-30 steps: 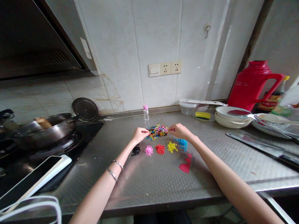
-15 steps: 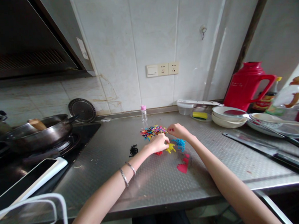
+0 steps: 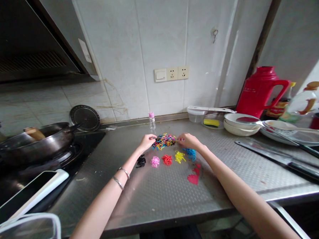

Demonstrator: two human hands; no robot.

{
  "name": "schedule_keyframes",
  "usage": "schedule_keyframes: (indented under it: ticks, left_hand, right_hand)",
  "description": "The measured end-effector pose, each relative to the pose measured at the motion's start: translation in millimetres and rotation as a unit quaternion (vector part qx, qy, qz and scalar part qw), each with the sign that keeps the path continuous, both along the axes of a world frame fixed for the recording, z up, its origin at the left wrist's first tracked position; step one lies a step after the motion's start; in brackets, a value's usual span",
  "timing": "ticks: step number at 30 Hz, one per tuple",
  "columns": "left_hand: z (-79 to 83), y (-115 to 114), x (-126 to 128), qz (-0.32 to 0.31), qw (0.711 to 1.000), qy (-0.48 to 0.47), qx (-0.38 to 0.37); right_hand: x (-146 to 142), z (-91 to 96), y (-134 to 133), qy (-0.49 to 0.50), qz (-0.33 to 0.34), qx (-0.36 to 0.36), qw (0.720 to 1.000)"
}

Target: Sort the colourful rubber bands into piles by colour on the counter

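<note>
"Where do we have our hands?"

"Our left hand [image 3: 148, 141] is at the left edge of the mixed heap [image 3: 164, 141] of small coloured bands, thumb and fingertips drawn close together. Whether a band is pinched there, we cannot tell. Our right hand [image 3: 188, 140] is at the heap's right edge, fingers curled inward; its grip is hidden, so we cannot say what it has hold of, if anything."

"And the single-colour piles?"

"They sit in a row on the near side of the heap, across the metal desk [image 3: 158, 198]. From left to right we have the black pile [image 3: 141, 161], the pink pile [image 3: 155, 161], the red pile [image 3: 167, 159], the yellow pile [image 3: 180, 156] and the blue pile [image 3: 190, 154]."

"How should we pick well here?"

"We'd judge the edges best. The bands seem heaped loosely over one another, so let's pinch one with the fingertips and ease it out sideways, rather than dig into the middle. We should also lift our wrists clear: the blue pile lies just beside our right one, and a low sleeve of movement could drag bands astray."

"Anything in our way?"

"Hardly. The pink-capped bottle [image 3: 152, 122] stands on the far side, and the flat red scrap [image 3: 193, 177] lies nearer us."
</note>
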State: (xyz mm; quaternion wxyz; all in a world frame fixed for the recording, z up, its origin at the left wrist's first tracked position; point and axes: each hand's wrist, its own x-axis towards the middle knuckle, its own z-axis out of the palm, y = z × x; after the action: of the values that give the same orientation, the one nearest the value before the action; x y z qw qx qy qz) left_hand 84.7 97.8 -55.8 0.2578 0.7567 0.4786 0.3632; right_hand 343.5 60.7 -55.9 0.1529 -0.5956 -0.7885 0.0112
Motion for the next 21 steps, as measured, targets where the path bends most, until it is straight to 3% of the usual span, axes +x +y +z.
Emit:
schedule_keyframes:
  ticks: [6,21]
  left_hand:
    - [-3.5,1.9,-29.3,0.067,0.996,-0.052,-0.031]
    - [-5.0,-4.5,-28.8,0.073,0.994,-0.054,-0.056]
  right_hand:
    - [-4.2,-5.2,-0.7,-0.023,-0.006,0.010,1.000]
    - [-16.7,0.6,-8.4,-0.072,-0.015,0.021,0.997]
